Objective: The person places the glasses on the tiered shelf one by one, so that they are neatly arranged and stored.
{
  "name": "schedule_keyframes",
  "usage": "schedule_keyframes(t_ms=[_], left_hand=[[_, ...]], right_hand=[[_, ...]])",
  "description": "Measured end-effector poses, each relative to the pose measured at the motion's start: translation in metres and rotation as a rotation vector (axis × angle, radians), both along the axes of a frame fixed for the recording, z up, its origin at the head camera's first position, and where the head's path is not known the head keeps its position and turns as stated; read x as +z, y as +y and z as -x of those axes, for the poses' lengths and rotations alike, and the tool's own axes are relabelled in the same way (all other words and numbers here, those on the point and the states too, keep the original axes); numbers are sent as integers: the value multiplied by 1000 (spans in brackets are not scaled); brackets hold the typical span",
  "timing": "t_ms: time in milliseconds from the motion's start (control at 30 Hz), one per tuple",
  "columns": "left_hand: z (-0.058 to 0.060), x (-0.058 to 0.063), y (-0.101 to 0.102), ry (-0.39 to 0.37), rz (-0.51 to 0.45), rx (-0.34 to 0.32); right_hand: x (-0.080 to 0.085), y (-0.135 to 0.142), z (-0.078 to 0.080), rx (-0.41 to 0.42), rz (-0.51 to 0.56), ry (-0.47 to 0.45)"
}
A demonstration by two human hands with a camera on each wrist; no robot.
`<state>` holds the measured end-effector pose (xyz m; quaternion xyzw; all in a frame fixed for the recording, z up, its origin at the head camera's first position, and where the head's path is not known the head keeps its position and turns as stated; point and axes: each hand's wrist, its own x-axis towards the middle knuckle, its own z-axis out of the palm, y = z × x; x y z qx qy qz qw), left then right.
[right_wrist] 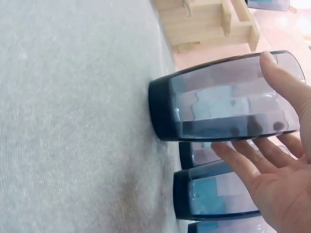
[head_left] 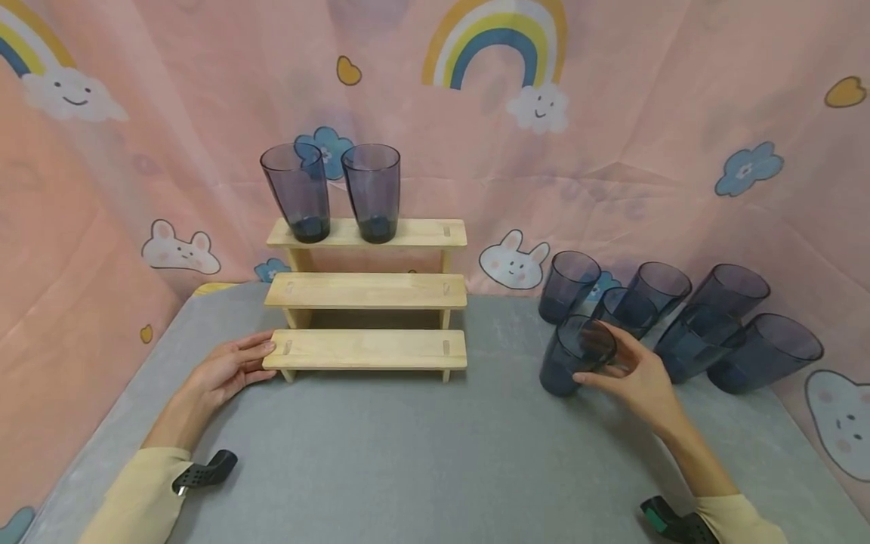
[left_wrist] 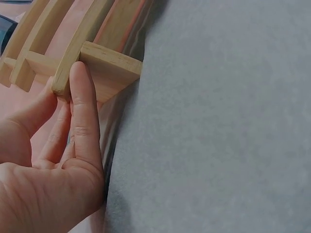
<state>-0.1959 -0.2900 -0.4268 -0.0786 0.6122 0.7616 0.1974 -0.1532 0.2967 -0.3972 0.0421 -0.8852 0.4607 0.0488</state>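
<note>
A three-step wooden stand (head_left: 367,349) is at centre left in the head view. My left hand (head_left: 229,372) pinches the left end of its lowest step; in the left wrist view the thumb and fingers lie on opposite faces of the board (left_wrist: 73,63). Over on the right, my right hand (head_left: 635,379) holds a dark tinted drinking glass (head_left: 574,363) near its rim. The right wrist view shows the thumb on one side of this glass (right_wrist: 218,102) and the fingers on the other, its base close to the tablecloth. Two like glasses (head_left: 299,185) stand upright on the top step.
Several more tinted glasses (head_left: 764,355) cluster at the right of the grey table (head_left: 408,461), just behind and beside my right hand. A pink curtain (head_left: 646,204) with rainbows and rabbits hangs behind the table and along its sides.
</note>
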Motion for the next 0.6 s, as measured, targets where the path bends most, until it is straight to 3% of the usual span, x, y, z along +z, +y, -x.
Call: schedule_keyframes(t_ms=[300,600], left_hand=[[-1,1,2,-4,-37,4],[-1,1,1,6,-28,5]], right_hand=[[9,-6,2,-51,-29,9],[33,-22,11,-61,-15,31]])
